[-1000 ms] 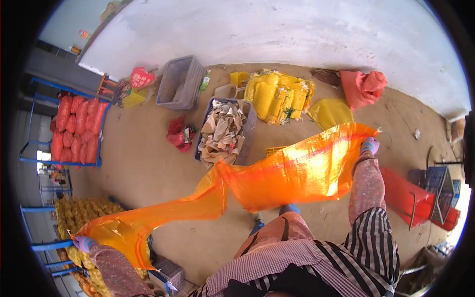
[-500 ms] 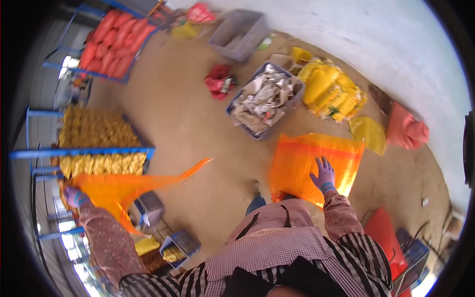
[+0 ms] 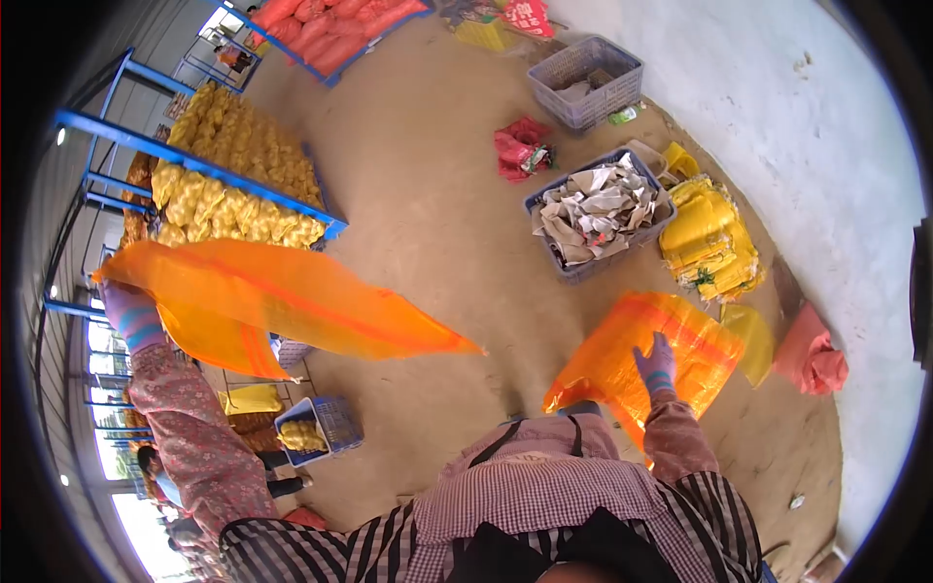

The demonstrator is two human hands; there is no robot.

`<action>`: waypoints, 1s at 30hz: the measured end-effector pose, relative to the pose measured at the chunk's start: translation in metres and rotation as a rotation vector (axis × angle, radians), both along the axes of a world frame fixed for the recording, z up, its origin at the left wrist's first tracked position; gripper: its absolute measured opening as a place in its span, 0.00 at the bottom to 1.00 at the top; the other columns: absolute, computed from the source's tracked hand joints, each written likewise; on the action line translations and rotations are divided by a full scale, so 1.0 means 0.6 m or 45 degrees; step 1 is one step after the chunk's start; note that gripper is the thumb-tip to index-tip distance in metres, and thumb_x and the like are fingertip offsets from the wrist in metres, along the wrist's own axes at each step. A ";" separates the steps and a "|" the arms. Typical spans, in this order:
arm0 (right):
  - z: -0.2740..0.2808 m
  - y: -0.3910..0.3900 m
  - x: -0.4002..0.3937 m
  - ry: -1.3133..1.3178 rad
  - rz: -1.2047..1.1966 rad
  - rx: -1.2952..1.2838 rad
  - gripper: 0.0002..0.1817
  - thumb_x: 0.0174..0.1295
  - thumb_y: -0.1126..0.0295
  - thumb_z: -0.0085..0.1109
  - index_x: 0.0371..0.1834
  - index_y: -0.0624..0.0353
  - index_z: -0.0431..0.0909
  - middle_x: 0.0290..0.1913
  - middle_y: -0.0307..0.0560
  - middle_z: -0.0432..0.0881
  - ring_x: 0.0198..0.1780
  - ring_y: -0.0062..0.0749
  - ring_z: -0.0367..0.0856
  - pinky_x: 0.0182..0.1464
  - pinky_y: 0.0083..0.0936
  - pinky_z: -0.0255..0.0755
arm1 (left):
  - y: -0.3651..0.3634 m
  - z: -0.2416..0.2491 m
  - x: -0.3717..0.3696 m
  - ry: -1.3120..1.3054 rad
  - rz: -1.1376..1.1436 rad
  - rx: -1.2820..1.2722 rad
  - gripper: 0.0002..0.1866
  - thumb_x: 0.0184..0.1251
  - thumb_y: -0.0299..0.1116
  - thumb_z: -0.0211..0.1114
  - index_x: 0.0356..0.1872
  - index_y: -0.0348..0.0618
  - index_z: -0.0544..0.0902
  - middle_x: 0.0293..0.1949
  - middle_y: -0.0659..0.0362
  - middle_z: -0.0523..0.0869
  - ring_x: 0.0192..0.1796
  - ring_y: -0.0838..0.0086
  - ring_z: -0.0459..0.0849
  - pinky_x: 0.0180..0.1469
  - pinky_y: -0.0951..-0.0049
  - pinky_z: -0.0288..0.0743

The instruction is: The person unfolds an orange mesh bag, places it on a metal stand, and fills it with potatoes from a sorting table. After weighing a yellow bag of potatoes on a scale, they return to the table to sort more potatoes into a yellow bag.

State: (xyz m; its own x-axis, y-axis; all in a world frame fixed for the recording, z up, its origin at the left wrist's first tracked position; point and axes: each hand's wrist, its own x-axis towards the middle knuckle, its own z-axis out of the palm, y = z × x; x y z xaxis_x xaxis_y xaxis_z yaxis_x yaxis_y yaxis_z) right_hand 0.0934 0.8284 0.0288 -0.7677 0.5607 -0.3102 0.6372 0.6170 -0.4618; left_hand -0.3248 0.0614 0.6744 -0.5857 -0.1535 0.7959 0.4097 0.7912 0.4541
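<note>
My left hand (image 3: 124, 303), in a purple glove, is stretched out to the far left and closed on the edge of an orange mesh bag (image 3: 282, 296). The bag streams out to the right, its tip pointing at the middle of the floor, and covers part of my fingers. On the right, orange mesh bags (image 3: 622, 340) lie in a flat, shiny pile in front of my body. Over this pile is my gloved right hand (image 3: 657, 361), fingers spread and palm toward the bags.
Ahead are a crate of torn cardboard (image 3: 603, 214), another crate (image 3: 588, 83), yellow folded sacks (image 3: 714, 243) and a red bag (image 3: 522, 149). Blue-framed racks hold filled yellow bags (image 3: 233, 155) and red sacks (image 3: 330, 34). A blue crate (image 3: 340, 425) and a person (image 3: 160, 476) are lower left.
The orange bag in my left hand has swung up and spread wider. My view has turned left, so the crates and sacks appear further right. The right hand stays over the orange pile.
</note>
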 end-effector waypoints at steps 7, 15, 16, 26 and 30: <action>0.139 -0.389 -0.166 -0.448 -0.288 -2.213 0.35 0.72 0.38 0.56 0.66 0.58 0.76 0.68 0.50 0.78 0.61 0.41 0.82 0.61 0.41 0.79 | -0.079 -0.002 0.162 0.109 0.267 -0.874 0.21 0.79 0.41 0.53 0.66 0.43 0.79 0.64 0.56 0.84 0.69 0.60 0.78 0.74 0.62 0.67; 0.214 -0.566 -0.232 -0.185 0.295 -2.231 0.26 0.77 0.49 0.55 0.61 0.62 0.77 0.54 0.46 0.84 0.56 0.37 0.83 0.58 0.42 0.80 | -0.399 -0.159 0.446 0.085 0.119 0.351 0.21 0.79 0.32 0.57 0.68 0.37 0.75 0.64 0.52 0.81 0.65 0.63 0.80 0.66 0.67 0.76; 0.200 -0.561 -0.234 -0.057 0.211 -2.200 0.24 0.77 0.52 0.54 0.62 0.62 0.77 0.55 0.46 0.84 0.55 0.37 0.83 0.58 0.40 0.80 | -0.415 -0.206 0.509 0.026 0.829 -0.478 0.21 0.81 0.34 0.55 0.69 0.38 0.75 0.63 0.53 0.81 0.65 0.63 0.80 0.67 0.65 0.76; 0.395 -0.688 -0.336 0.404 0.334 -1.815 0.20 0.78 0.50 0.53 0.43 0.56 0.82 0.38 0.38 0.83 0.38 0.27 0.81 0.41 0.27 0.77 | -0.343 -0.638 0.826 -0.152 1.581 0.472 0.19 0.77 0.27 0.55 0.65 0.40 0.79 0.57 0.52 0.84 0.59 0.64 0.83 0.61 0.62 0.79; 0.418 -0.830 -0.336 0.274 1.053 -1.594 0.17 0.76 0.54 0.54 0.34 0.53 0.78 0.26 0.33 0.78 0.28 0.21 0.77 0.29 0.24 0.71 | -0.136 -0.694 0.757 0.109 0.193 1.353 0.20 0.73 0.23 0.61 0.64 0.40 0.79 0.59 0.53 0.83 0.60 0.63 0.82 0.61 0.64 0.77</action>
State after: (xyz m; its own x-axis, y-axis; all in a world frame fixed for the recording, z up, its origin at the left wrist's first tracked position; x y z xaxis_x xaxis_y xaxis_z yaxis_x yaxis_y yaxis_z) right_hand -0.1081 0.3304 0.2799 -0.8168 -0.5698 -0.0899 0.1724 -0.0924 -0.9807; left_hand 0.1291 -0.0202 0.2578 -0.4510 -0.8569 0.2497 0.4035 0.0539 0.9134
